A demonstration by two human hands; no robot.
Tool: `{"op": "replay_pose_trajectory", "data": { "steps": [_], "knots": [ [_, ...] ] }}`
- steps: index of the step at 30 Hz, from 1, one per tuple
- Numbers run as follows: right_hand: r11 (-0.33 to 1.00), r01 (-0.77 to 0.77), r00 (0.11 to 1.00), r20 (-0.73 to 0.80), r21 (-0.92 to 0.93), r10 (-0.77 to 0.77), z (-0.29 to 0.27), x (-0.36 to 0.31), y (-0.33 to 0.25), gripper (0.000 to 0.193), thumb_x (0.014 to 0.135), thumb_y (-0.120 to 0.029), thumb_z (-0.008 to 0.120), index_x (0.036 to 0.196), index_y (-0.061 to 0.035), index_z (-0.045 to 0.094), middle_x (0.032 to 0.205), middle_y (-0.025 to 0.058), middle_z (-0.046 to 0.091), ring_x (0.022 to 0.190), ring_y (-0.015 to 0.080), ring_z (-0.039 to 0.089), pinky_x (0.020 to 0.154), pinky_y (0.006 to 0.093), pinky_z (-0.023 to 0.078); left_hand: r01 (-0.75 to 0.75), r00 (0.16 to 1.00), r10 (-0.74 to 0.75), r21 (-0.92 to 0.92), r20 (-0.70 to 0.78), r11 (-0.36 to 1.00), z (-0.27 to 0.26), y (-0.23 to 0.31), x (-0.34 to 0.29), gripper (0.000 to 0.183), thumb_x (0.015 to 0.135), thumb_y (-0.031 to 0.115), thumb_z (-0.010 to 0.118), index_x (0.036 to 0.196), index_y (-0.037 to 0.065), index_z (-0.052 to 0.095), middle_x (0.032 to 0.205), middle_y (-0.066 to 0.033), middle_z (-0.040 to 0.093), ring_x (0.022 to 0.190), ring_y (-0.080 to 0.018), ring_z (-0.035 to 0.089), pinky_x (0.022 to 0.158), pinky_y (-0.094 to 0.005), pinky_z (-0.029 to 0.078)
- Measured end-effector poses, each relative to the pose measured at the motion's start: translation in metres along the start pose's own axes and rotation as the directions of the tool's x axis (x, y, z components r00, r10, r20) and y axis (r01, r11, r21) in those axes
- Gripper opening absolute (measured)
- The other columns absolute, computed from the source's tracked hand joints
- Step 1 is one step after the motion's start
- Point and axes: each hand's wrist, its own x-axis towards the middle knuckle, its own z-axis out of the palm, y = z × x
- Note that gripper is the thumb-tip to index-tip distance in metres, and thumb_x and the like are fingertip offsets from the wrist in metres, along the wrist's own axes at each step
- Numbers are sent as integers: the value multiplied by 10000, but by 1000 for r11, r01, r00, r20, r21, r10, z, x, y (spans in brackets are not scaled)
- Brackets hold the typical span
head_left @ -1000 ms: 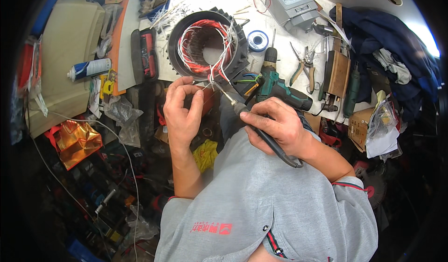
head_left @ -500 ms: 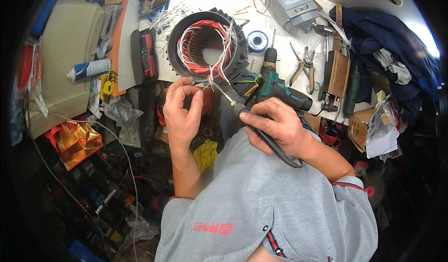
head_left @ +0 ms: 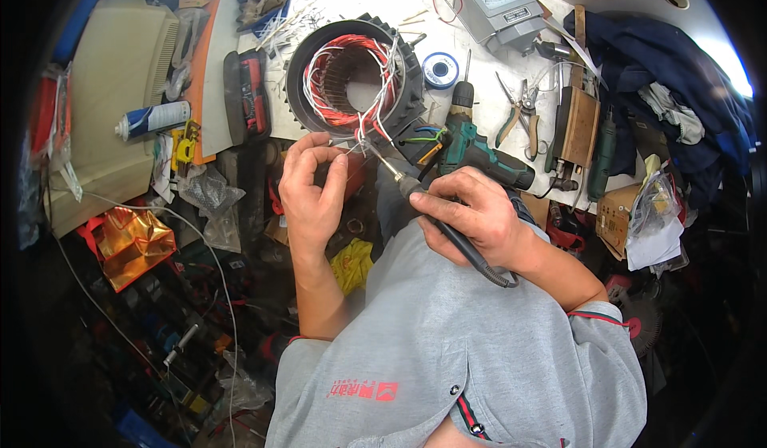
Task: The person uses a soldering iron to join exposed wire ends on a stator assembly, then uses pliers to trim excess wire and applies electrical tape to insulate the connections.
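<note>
Soldering iron (head_left: 408, 184) is gripped by right hand (head_left: 478, 215), thin wire (head_left: 353, 150) pinched by left hand (head_left: 314, 192).

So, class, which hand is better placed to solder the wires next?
Probably the right hand: it holds the soldering iron, its tip by the wires, while the left hand pinches something thin.

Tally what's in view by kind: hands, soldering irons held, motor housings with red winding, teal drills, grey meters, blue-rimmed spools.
Hands, left hand and right hand: 2
Soldering iron: 1
Motor housing: 1
Teal drill: 1
Grey meter: 1
Blue-rimmed spool: 1
Total: 7
</note>
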Motion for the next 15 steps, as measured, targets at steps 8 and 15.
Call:
{"op": "replay_pose_trajectory", "data": {
  "steps": [8, 15],
  "knots": [
    [1000, 0, 1000, -1, 2, 0, 0, 1, 0, 419, 712, 13, 819, 1119, -10, 722, 911, 106, 643, 703, 250, 629, 606, 350, 527, -20, 1000, 20, 13, 3, 1000, -1, 2, 1, 109, 881, 68, 755, 962, 2, 723, 1178, -189, 690, 1092, -320, 671, 952, -410, 523],
    [1000, -3, 1000, -1, 1, 3, 0, 1, -1, 410, 713, 15, 817, 1112, -7, 724, 911, 108, 643, 705, 250, 629, 608, 350, 528, -27, 1000, 27, 28, 11, 999, -1, 4, 2, 108, 878, 66, 755, 959, 0, 728, 1172, -191, 689, 1092, -321, 670, 956, -411, 521]
  ]
}}
